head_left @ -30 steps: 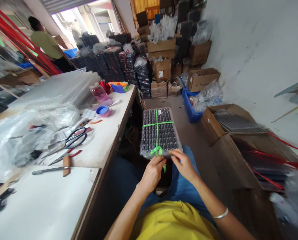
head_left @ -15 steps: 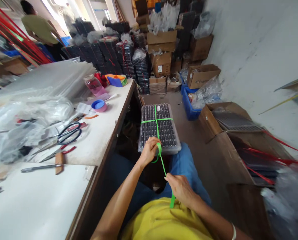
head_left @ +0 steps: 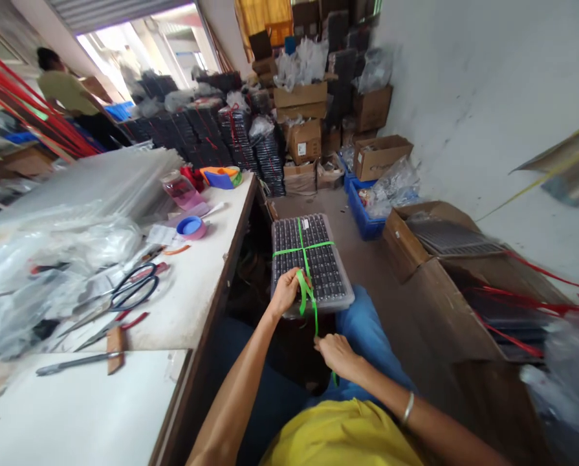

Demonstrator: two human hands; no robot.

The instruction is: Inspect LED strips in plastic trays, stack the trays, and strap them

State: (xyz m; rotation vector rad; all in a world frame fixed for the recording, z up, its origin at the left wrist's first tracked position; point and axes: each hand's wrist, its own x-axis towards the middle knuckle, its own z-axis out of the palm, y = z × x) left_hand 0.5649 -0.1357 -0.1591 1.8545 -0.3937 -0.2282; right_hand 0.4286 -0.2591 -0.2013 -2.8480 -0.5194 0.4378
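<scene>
A: We see the right hand (head_left: 338, 355) moved down, away from the front edge of the tray (head_left: 343, 301) where we find it a second ago; a length of strap (head_left: 303, 248) now runs between both hands.

B: What do we have around them, biggest first?

A: The bench (head_left: 206, 275) on the left, then the tray ahead of us, just beside the right knee (head_left: 364, 323), with dark pieces (head_left: 328, 272) in rows. The green strap crosses it both ways. What bears the tray from below, we cannot tell.

B: Where could we come to grief?

A: We judge that a hard pull could drag or tip the tray toward us if its footing is poor. A smaller worry: if the left grip slackens, the strap could go loose or wander off centre.

B: And the hands?

A: The left hand (head_left: 285, 291) is at the tray's near edge, thumb and fingers nipped together on the strap, a loop (head_left: 303, 304) hanging beside them. The right is curled closed on the strap too, the tail (head_left: 335, 378) showing below it. The exact fingertip contact is too small to tell.
</scene>
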